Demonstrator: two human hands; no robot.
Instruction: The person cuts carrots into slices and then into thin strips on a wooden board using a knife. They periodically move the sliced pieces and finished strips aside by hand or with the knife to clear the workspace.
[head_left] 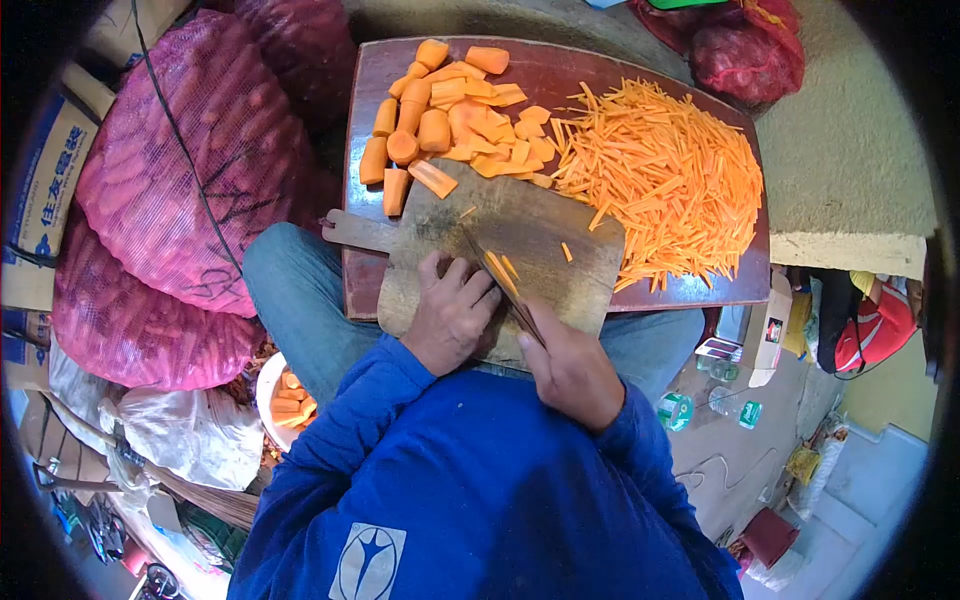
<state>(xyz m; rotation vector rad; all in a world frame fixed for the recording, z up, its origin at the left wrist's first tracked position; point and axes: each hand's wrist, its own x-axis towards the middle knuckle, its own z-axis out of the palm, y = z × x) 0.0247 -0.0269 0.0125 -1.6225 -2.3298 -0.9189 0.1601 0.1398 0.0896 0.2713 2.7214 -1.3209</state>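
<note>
Pinning thin carrot slices (498, 268) at frame centre on the cutting board (545, 235), the left hand (450, 315) presses fingers curled; the right hand (570, 370) grips the knife (500, 285). Stiff, slick slices, probably best held flat from above.

Cutting board (520, 225) on a larger board (560, 75) across the lap, carrot chunks (440, 110) behind-left, cut strips (665, 170) right, mesh sacks (190, 150) left, bowl (272, 385) below the sacks.
</note>
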